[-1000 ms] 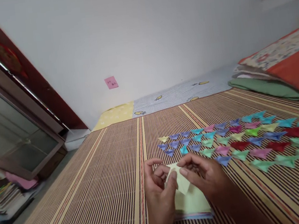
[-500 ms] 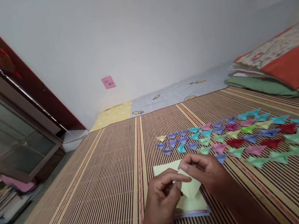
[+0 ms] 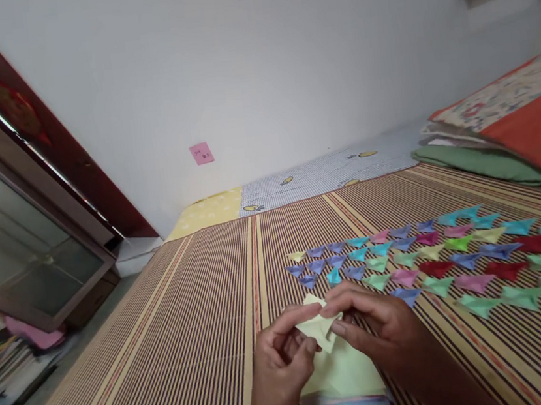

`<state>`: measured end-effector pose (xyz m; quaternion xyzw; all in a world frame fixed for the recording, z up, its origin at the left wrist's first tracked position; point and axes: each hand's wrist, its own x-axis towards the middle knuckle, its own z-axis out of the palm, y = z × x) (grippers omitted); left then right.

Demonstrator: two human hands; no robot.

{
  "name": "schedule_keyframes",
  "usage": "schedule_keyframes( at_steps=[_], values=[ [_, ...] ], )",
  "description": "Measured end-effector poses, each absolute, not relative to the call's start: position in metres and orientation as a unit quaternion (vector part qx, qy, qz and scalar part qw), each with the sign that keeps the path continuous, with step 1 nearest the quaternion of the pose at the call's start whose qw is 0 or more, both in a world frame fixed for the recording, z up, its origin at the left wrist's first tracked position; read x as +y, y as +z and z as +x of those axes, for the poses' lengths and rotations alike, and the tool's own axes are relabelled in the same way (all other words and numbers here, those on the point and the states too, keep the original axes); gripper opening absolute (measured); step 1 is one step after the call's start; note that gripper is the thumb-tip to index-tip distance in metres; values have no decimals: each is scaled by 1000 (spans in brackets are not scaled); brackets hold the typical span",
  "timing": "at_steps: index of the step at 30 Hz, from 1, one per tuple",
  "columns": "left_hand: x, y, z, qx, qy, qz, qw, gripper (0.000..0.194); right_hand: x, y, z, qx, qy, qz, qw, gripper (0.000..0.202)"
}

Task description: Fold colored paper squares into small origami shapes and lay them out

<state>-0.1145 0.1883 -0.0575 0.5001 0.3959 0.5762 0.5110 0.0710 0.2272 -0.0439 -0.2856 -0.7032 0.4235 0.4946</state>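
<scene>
A small pale yellow folded paper [image 3: 320, 331] is held between my two hands, above a stack of paper sheets [image 3: 353, 371] with a pale yellow one on top. My left hand [image 3: 286, 361] grips the folded paper's left side between thumb and fingers. On its right side, the thumb and fingers of my right hand [image 3: 376, 321] are pinched on it. The paper shows several creased, pointed corners. Beyond and to the right, rows of small folded paper shapes [image 3: 437, 286] in many colours lie on the striped mat [image 3: 167, 327].
Folded bedding with an orange and floral cover [image 3: 523, 132] and a green layer [image 3: 483, 163] lies at the back right. A pink note [image 3: 202, 153] is on the wall. Books [image 3: 7, 366] stand low at the far left, by a glass-panelled door [image 3: 25, 259].
The folded paper has turned and now looks smaller, with more pointed corners. Both hands have shifted their grip on it, and the view has tilted slightly.
</scene>
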Motion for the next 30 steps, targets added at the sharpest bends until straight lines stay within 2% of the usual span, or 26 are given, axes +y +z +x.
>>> schedule_keyframes(
  at_steps=[10,21,30],
  values=[
    [189,-52,-102,429,604,486,464,19,227,-51,63,-665,419,-297,542,16],
    [188,-53,-86,478,631,393,468,30,218,-51,52,-625,407,-360,560,21],
    [185,-50,-81,510,634,426,396,32,218,-49,52,-656,336,-391,552,24]
  ],
)
